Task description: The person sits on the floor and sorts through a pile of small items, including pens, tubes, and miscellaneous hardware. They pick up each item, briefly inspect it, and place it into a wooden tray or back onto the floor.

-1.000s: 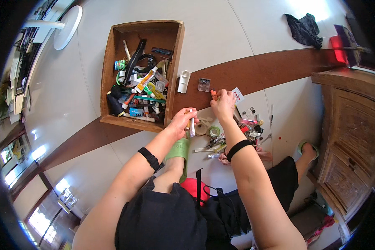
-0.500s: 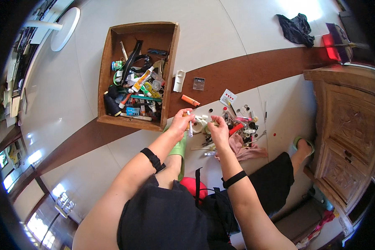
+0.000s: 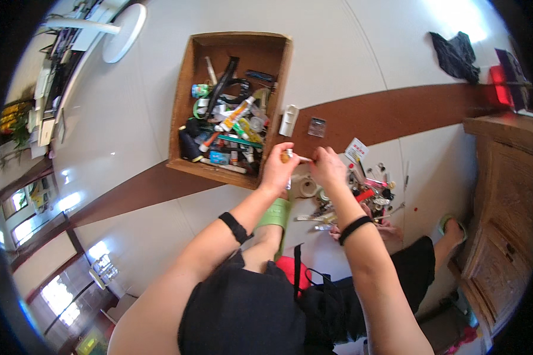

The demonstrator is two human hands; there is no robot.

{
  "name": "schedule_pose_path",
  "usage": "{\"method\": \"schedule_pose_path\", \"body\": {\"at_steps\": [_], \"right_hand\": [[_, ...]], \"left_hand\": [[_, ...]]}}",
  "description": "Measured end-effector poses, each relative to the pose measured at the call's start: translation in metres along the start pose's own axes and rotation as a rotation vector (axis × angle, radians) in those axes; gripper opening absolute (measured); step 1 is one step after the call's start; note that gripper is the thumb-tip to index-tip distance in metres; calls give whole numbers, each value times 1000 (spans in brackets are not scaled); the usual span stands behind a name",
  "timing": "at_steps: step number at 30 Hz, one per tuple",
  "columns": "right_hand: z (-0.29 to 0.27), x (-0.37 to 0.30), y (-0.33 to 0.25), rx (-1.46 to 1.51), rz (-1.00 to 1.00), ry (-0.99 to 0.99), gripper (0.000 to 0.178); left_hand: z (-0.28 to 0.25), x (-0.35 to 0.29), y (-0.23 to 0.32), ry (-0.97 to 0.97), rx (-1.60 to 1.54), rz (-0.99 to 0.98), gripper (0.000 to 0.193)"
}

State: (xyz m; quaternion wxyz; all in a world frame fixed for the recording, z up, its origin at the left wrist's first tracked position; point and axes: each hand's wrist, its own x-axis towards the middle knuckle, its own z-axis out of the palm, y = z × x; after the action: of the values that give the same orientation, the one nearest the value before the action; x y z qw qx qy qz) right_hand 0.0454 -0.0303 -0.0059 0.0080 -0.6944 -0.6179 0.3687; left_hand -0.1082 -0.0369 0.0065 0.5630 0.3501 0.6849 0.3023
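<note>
My left hand (image 3: 278,168) is closed round a slim tube with a white part and an orange-yellow part. My right hand (image 3: 329,168) meets it from the right, its fingers pinched at the far end of a thin whitish piece (image 3: 305,159) that spans the two hands. Whether that piece and the tube are one thing I cannot tell. Below the hands on the floor lies a white roll (image 3: 307,187). Right of it spreads a heap of small odds and ends, with a red tube (image 3: 364,195) and a pink cloth (image 3: 387,229) partly behind my right forearm.
A wooden drawer (image 3: 283,77) full of tubes and small items stands to the left. Beyond my hands lie a white holder (image 3: 288,120), a clear small case (image 3: 317,126) and a white card (image 3: 356,150). A carved wooden cabinet (image 3: 500,236) stands right, a black cloth (image 3: 455,56) far right.
My view has swung, so the scene sits further right. My hands, apart before, have come together at the thin piece. The orange tube on the floor is no longer visible; my hands cover that area.
</note>
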Motion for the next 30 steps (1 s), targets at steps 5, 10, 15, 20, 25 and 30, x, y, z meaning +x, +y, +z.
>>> {"method": "schedule_pose_path", "body": {"at_steps": [5, 10, 15, 20, 25, 30], "right_hand": [[-12, -41, 16, 40, 40, -91, 20], [-4, -81, 27, 605, 23, -48, 17], [-1, -100, 27, 1487, 427, -175, 7], [6, -95, 16, 1753, 600, -89, 11], [8, -100, 24, 1679, 641, 71, 29], [8, -113, 26, 1834, 541, -108, 47]], "left_hand": [[2, -2, 10, -154, 252, 205, 32], [7, -20, -2, -580, 267, -45, 39], [3, -37, -11, -863, 2, -180, 43], [3, -43, -24, -725, -170, -419, 45], [0, -32, -30, -622, -391, -540, 33], [3, -33, -22, -657, -474, -553, 37]]}}
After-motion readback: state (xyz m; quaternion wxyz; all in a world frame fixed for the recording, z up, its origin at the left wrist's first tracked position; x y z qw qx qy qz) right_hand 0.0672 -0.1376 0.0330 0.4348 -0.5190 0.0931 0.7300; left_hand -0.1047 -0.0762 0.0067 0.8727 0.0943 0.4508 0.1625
